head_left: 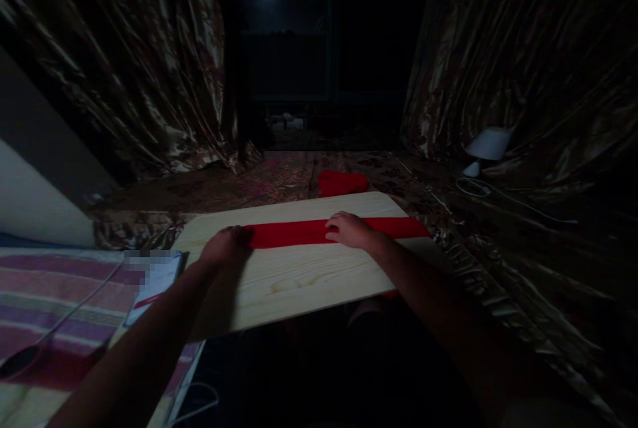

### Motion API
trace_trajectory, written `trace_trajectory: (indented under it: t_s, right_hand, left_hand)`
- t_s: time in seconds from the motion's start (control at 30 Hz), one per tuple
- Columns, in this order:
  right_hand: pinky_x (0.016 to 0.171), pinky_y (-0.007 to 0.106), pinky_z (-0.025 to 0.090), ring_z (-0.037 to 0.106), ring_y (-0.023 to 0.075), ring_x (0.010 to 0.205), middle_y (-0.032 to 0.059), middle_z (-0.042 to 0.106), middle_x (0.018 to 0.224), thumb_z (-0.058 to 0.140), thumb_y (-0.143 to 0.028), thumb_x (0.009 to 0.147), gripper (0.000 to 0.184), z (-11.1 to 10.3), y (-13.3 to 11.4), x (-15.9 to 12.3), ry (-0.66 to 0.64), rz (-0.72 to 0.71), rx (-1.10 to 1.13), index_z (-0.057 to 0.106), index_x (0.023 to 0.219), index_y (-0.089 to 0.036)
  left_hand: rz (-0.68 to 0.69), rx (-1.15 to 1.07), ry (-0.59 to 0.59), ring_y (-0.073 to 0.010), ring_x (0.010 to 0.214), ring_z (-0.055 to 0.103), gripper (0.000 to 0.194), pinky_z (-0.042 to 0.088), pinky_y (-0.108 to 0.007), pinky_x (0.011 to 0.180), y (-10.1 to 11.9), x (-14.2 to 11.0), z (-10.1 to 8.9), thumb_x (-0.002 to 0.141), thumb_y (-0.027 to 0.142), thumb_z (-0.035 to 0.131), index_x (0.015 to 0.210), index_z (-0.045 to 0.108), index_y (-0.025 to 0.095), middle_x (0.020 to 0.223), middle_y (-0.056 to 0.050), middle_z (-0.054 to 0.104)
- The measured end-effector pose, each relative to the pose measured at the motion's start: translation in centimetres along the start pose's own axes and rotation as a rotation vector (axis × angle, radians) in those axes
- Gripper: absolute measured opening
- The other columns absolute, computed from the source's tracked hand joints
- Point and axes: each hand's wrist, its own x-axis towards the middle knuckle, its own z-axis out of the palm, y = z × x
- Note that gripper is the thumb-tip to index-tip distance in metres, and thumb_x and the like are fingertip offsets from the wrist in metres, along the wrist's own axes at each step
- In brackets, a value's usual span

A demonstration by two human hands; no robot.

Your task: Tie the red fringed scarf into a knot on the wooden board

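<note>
A long red strip of folded cloth [289, 234] lies across a pale wood-grain board [309, 275]. At the strip's left end is my left hand [225, 245], its fingers closed on the cloth edge; the fingertips are in shadow. My right hand [349, 230] rests on top of the strip near its middle, fingers bent and a little apart, with red cloth showing between them. Beyond my right hand the strip runs on to the board's right edge. A second red cloth bundle [343, 182] sits just behind the board's far edge.
To the left, a striped bedcover [54, 308] carries a white sheet or booklet [158, 282] and a cable. A small white lamp [491, 143] with a cord stands at the far right on patterned fabric [279, 175]. Heavy curtains [164, 69] hang beside a dark window.
</note>
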Motion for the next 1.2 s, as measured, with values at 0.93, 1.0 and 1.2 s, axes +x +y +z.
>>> trace_trajectory:
  t_s: [0.93,1.0,1.2]
  right_hand:
    - [0.082,0.027,0.045,0.065,0.0192,0.098,0.0079,0.071,0.110,0.065,-0.034,0.089,0.021,7.0,-17.1,13.2,-0.103,-0.005,0.021,0.074,0.103,-0.021]
    - [0.082,0.027,0.046,0.065,0.0205,0.100,0.0086,0.071,0.110,0.066,-0.034,0.088,0.023,7.0,-17.4,13.6,-0.120,-0.040,-0.025,0.073,0.105,-0.020]
    - [0.085,0.030,0.047,0.065,0.0222,0.104,0.0087,0.072,0.112,0.062,-0.029,0.088,0.021,7.0,-18.1,14.5,-0.140,-0.125,-0.136,0.071,0.106,-0.021]
  left_hand:
    - [-0.444,-0.538,0.382,-0.0205,0.088,0.069,0.025,0.045,-0.027,0.072,-0.6,-1.0,4.6,0.077,0.024,0.068,0.100,0.059,0.022,0.096,-0.006,0.075]
    - [-0.435,-0.534,0.381,-0.0198,0.083,0.068,0.020,0.044,-0.027,0.069,-0.7,-1.1,4.6,0.076,0.023,0.067,0.094,0.058,0.023,0.091,-0.005,0.074]
    - [-0.435,-0.568,0.398,-0.0164,0.072,0.064,0.019,0.039,-0.025,0.064,-0.7,-1.4,4.5,0.076,0.024,0.069,0.089,0.055,0.023,0.081,-0.002,0.071]
